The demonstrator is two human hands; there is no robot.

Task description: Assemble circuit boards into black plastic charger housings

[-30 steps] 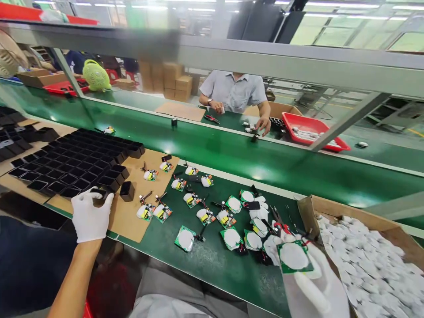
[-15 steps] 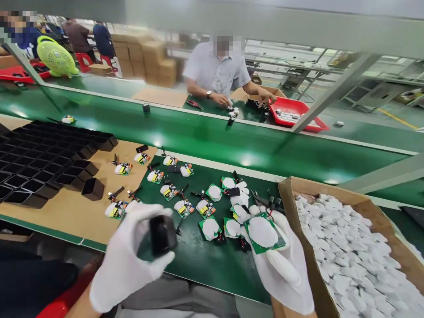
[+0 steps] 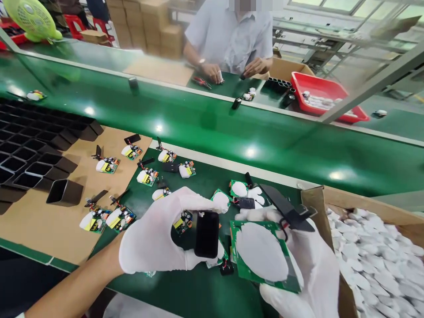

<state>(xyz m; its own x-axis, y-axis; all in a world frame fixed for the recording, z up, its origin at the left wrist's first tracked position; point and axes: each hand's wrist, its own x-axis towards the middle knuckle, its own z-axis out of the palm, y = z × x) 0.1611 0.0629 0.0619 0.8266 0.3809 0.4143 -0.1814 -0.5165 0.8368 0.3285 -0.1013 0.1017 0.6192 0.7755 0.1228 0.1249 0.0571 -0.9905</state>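
We hold the case [image 3: 207, 236] at 6 o'clock of the view: black, smooth, rounded at the corners, with its open end facing us and a dark interior. We hold the board [image 3: 244, 270] at 5 o'clock: green, its face largely covered by an oval pad [image 3: 261, 251]. Wires [image 3: 284, 223] and a flat black piece [image 3: 287, 206] are located at its 1 o'clock corner. A gap shows between case and board.

The table [image 3: 198, 293] is green and bears other boards [image 3: 188, 170]. A brown sheet [image 3: 43, 225] lies at 8 o'clock; case rows [image 3: 33, 154] stand at 9. The box [image 3: 316, 214] at 4 o'clock contains white pads [image 3: 380, 260]. Beyond the belt [image 3: 198, 119] are a co-worker [image 3: 232, 39] at 12, a red tray [image 3: 308, 106] at 2 and a fan [image 3: 31, 17] at 10.

Our gloved left hand [image 3: 159, 238] enters from 8 o'clock, fingers above and thumb below, spread to the case's length and gripping it. Our gloved right hand [image 3: 314, 260] enters from 5 o'clock, gripping the board, thumb at its lower edge, fingers partly hidden.
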